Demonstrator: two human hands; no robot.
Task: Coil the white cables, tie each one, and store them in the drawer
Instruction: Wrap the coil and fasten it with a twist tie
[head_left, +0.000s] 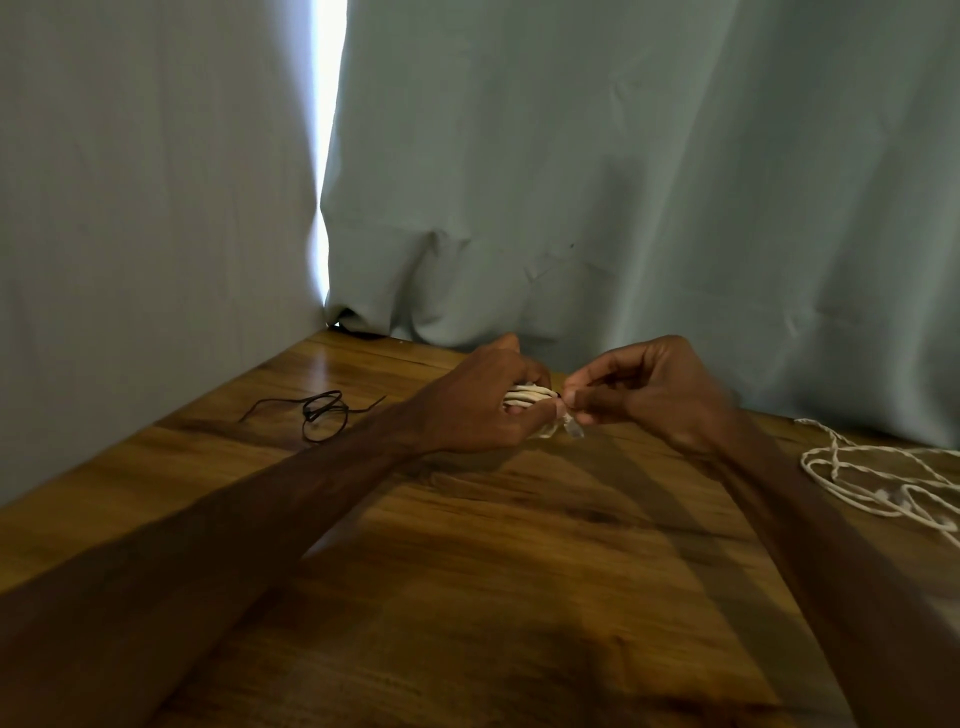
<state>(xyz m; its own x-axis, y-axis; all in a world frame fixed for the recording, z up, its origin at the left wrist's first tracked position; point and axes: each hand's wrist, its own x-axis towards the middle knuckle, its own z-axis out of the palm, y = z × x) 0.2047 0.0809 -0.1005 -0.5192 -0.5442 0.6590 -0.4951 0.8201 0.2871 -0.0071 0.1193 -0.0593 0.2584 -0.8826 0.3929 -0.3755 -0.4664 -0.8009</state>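
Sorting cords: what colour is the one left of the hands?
The cord is black, seen in head view.

Pale curtains (649, 182) hang beyond the fingers (602, 402); daylight enters a gap (327, 130) up-left of them, glossing the wooden surface (519, 571).

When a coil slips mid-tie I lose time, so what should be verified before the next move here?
1. Left hand grips the coiled white cable: ok.
2. Right hand pinches at the coil's right end: ok.
3. Tie fastened round the coil: cannot tell, blurred and hidden by fingers.
4. Black cord lies on the table, apart from both hands: ok.
5. Loose white cable at the table's right edge coiled: not ok, it lies sprawled.
6. Drawer open and ready: cannot tell, no drawer in view.
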